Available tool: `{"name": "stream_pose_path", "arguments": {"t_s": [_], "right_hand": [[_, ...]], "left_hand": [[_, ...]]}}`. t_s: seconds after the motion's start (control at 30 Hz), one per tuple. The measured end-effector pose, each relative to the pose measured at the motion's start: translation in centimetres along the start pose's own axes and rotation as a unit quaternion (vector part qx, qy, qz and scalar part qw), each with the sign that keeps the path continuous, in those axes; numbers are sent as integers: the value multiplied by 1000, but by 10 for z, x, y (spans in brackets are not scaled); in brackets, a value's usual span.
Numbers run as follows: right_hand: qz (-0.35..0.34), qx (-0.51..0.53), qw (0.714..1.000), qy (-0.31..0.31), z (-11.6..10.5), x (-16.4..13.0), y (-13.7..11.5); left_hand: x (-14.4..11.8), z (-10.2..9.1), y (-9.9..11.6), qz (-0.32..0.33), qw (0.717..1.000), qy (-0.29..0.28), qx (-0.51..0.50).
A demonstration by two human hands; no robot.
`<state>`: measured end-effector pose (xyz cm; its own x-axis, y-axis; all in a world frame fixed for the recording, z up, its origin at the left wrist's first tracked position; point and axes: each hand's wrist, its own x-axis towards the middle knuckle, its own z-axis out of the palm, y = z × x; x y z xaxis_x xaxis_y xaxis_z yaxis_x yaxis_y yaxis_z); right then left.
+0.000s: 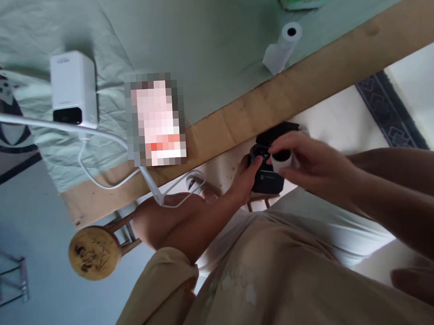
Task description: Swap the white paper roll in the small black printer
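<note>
Pale green cloth [203, 42] covers most of the counter [307, 87], with a bare wooden strip along the near edge. Both hands are below that near edge, over the person's lap, working on a small black device [267, 179]. Left hand [245, 178] cups it from the left side, thumb up against its top. Right hand [311, 165] comes in from the right, fingers pinching a small white-and-black cylinder [283, 160] sitting right at the device's top. Up on the cloth there's a white boxy gadget [73, 88] near the left edge with a white cable [94, 181] trailing off it, and a white paper roll [282, 46] near the wooden strip.
</note>
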<state>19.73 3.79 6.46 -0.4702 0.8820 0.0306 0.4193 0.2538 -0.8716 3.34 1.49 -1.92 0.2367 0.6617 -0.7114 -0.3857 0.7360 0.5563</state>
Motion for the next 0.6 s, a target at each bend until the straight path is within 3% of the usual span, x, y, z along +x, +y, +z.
{"name": "stream_pose_path", "arguments": {"t_s": [0.07, 0.13, 0.23, 0.37, 0.6], "right_hand": [[-25, -131, 991, -27, 5, -9, 22], [1, -235, 971, -33, 10, -11, 43], [51, -307, 950, -17, 15, -8, 65], [54, -292, 955, -20, 18, -5, 73], [21, -231, 973, -9, 20, -7, 60]], "left_hand": [[2, 0, -2, 15, 1000, -2, -1], [4, 0, -3, 25, 1000, 0, 0], [7, 0, -5, 29, 1000, 11, 3], [10, 1, -3, 37, 999, 17, -1], [12, 5, 3, 35, 999, -13, -15]]}}
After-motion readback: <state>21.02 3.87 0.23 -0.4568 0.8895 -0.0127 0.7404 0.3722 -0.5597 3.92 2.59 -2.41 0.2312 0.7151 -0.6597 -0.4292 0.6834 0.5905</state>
